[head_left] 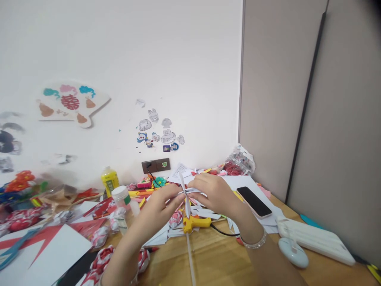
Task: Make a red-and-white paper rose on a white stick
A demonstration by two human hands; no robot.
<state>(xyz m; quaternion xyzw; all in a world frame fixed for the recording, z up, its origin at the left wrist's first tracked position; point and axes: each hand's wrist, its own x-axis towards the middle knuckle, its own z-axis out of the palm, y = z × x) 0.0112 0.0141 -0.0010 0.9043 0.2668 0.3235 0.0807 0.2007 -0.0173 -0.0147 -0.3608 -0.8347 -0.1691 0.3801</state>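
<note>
Between my hands, above the wooden table, is a four-armed piece of folded white paper (187, 207), one arm pointing up and one down. My left hand (163, 204) pinches its left arm between thumb and fingers. On the other side, my right hand (212, 192) grips the right arm, fingers curled round it. Just below lies a yellow hot glue gun (196, 223) with a black cord trailing right. A thin pale stick (190, 258) runs from beside the glue gun toward the table's near edge. Cut white paper strips (201, 211) are scattered behind it.
At the right lie a phone (254, 201), a pale blue mouse (293, 252) and a white keyboard (318, 240). A white-capped jar (120, 194) and a yellow bottle (110, 180) stand left. Scissors (14, 248) with blue handles rest on paper at far left.
</note>
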